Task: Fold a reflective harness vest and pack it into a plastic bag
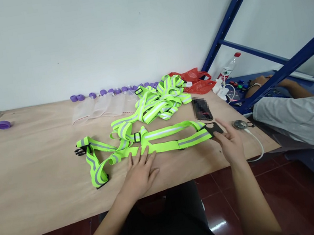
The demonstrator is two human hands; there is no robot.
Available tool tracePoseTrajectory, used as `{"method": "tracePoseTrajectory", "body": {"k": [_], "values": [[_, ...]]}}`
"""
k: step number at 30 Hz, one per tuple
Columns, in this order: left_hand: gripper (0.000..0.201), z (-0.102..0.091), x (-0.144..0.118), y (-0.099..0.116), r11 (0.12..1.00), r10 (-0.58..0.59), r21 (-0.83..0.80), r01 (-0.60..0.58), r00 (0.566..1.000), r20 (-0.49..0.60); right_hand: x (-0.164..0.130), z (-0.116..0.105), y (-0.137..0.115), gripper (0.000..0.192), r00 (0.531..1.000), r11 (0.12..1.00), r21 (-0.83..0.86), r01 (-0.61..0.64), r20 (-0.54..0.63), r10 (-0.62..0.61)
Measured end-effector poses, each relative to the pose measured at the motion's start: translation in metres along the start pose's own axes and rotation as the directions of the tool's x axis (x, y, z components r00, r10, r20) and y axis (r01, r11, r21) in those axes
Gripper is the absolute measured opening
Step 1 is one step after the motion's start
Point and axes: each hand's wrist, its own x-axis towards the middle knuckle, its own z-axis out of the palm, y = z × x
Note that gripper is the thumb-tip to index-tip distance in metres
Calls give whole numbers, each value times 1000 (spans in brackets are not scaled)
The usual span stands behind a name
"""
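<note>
A neon-yellow reflective harness (162,147) with grey stripes lies stretched along the front of the wooden table. My left hand (139,173) rests flat on its near strap, fingers spread. At the harness's right end my right hand (229,140) pinches a black panel (213,128) with a cut-out, thumb on top. An adjuster buckle (137,137) sits mid-strap, and a black side-release buckle (81,150) shows at the left end. Just behind lies a heap of similar reflective straps (162,98), tangled and touching the harness.
Clear plastic bags (104,107) and several purple caps (80,97) line the wall. A red plastic bag (197,80), a phone (202,109) and a round device with a white cable (239,124) are on the right. Beyond the blue frame (232,44), another person's sleeve (298,120) shows.
</note>
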Motion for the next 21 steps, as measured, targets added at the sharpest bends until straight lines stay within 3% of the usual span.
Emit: {"method": "tracePoseTrajectory", "body": {"k": [2, 4, 7, 9, 11, 13, 15, 16, 18, 21], "values": [[55, -1, -4, -3, 1000, 3, 28, -3, 1000, 11, 6, -12, 1, 67, 999, 997, -75, 27, -34, -29], [53, -3, -7, -2, 999, 7, 53, -8, 999, 32, 8, -17, -3, 64, 996, 978, -193, 78, -24, -84], [53, -6, -10, 10, 998, -6, 66, 1, 996, 89, 0, -5, -13, 47, 969, 829, -513, 222, 21, -247], [54, -11, -11, 21, 998, -33, 57, 26, 991, 126, -11, 15, -18, 36, 907, 649, -654, 389, 148, -394], [54, -20, -12, 33, 999, -46, 17, 44, 987, 152, -24, 37, -18, 32, 797, 485, -655, 580, 331, -505], [51, -34, -13, 41, 997, -8, -70, 19, 988, 153, -36, 55, -14, 33, 709, 398, -606, 689, 447, -546], [47, -46, -12, 45, 986, 49, -166, -32, 994, 102, -42, 66, -8, 33, 687, 417, -556, 719, 481, -544], [45, -51, -10, 45, 976, 82, -208, -66, 994, 72, -44, 69, -6, 32, 705, 465, -534, 706, 466, -534], [42, -55, -4, 43, 950, 159, -275, -144, 987, 33, -45, 70, -4, 29, 795, 620, -497, 607, 364, -486], [38, -47, 15, 42, 910, 260, -342, -236, 965, 24, -40, 68, -8, 30, 939, 881, -328, 342, 92, -330]]}}
